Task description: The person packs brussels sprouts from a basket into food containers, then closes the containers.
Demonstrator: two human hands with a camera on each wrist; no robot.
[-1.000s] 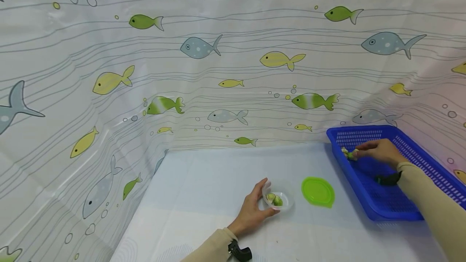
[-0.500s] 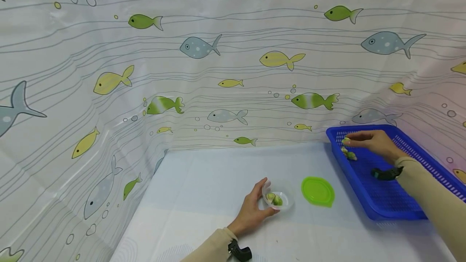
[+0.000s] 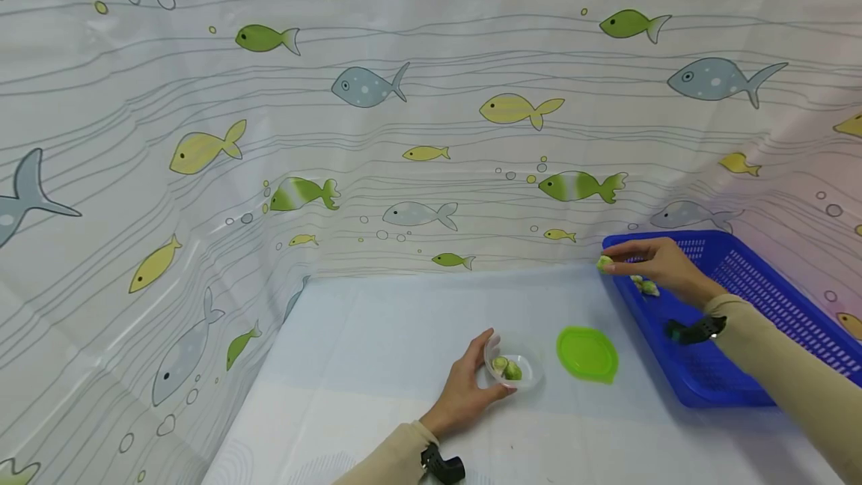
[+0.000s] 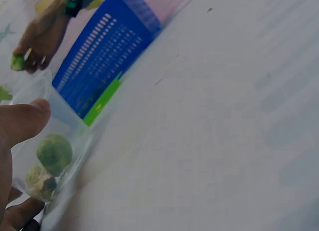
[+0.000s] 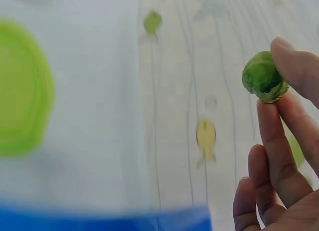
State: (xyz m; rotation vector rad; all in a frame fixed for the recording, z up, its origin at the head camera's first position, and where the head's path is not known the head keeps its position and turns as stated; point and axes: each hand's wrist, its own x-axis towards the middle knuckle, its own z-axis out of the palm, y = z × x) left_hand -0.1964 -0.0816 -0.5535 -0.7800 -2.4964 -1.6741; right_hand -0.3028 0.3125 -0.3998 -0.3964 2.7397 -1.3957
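My left hand (image 3: 465, 388) grips a small clear plastic container (image 3: 535, 369) on the table, thumb on one side and fingers on the other. Inside it lie two Brussels sprouts (image 3: 513, 370), also seen through its wall in the left wrist view. My right hand (image 3: 663, 266) pinches another Brussels sprout (image 5: 263, 77) between thumb and fingertips, over the far left rim of the blue basket (image 3: 663, 350). Below that hand, more sprouts (image 3: 649, 288) rest in the basket's far left corner.
A bright green lid (image 3: 587, 354) lies flat on the white table (image 3: 377, 335), between the container and the basket. A curtain printed with fish (image 3: 417, 153) hangs behind and at both sides.
My right hand has picked a sprout from the basket, lifted it and moved left to the basket's rim. The left hand and container have stayed in place.
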